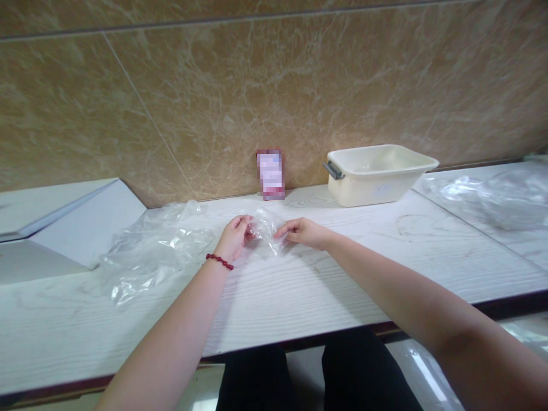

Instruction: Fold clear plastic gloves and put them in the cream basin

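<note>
Between my two hands is a small clear plastic bag (268, 227), crinkled and shiny, held just above the table. My left hand (234, 237), with a red bead bracelet at the wrist, pinches its left side. The right edge is in the fingers of my right hand (302, 233), thumb and forefinger closed on it. Whether anything is inside the bag I cannot make out. To the left of my left hand, more clear plastic bags (166, 245) lie in a loose, rumpled heap on the white wood-grain table (291, 302).
A cream plastic tub (368, 188) with a grey handle stands at the back right. Against the tiled wall leans a phone (271, 174), its screen blurred. An open white cardboard box (81, 228) is at the far left. More clear plastic (505, 197) lies at the far right.
</note>
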### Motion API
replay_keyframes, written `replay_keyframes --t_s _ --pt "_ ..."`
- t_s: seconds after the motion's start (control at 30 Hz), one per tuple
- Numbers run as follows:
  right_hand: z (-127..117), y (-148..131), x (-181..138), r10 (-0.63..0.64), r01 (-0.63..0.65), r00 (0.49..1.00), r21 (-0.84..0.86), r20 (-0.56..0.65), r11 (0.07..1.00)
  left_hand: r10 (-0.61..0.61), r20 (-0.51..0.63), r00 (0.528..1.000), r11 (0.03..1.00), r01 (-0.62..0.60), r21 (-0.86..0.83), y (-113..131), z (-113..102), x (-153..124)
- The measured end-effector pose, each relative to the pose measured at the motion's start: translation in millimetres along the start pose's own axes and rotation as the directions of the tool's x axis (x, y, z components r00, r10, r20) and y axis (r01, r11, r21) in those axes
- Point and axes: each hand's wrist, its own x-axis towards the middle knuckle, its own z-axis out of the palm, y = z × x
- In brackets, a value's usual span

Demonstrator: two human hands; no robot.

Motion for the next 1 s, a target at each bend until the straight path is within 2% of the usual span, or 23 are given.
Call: replay_keyframes --t_s 0.13,0.2,0.33,0.43,0.57,0.77,1.0 --pt "-2 3 2 -0.063 0.058 0.997 -0.093 -0.051 0.994 -0.119 0.033 0.992 0.984 0.122 -0.129 7 0 -1" --pt "-2 4 3 -0.097 0.085 0.992 -0.138 -0.083 0.987 -0.132 0.08 0.988 0.971 0.145 -0.188 10 0 -3" --pt "-3 6 5 -0.134 0.11 0.981 -0.166 -0.142 0.98 -0.09 0.187 0.978 0.945 0.143 -0.294 12 0 -7" --pt "-3 8 6 -0.124 0.095 0.973 -0.156 -0.194 0.983 -0.013 0.222 0.975 0.95 0.081 -0.301 9 1 -8" --pt "-3 9 7 -0.114 0.084 0.973 -0.153 -0.2 0.985 0.049 0.16 0.986 0.975 -0.013 -0.223 1 1 -5" --pt "0 11 7 -0.142 0.125 0.986 -0.175 -0.089 0.977 0.053 0.013 0.999 0.993 -0.051 -0.102 -3 1 -2" --pt "5 5 2 -0.037 0.036 0.999 -0.05 -0.022 0.998 0.072 -0.024 0.997 0.996 -0.073 -0.05 -3 2 -2"
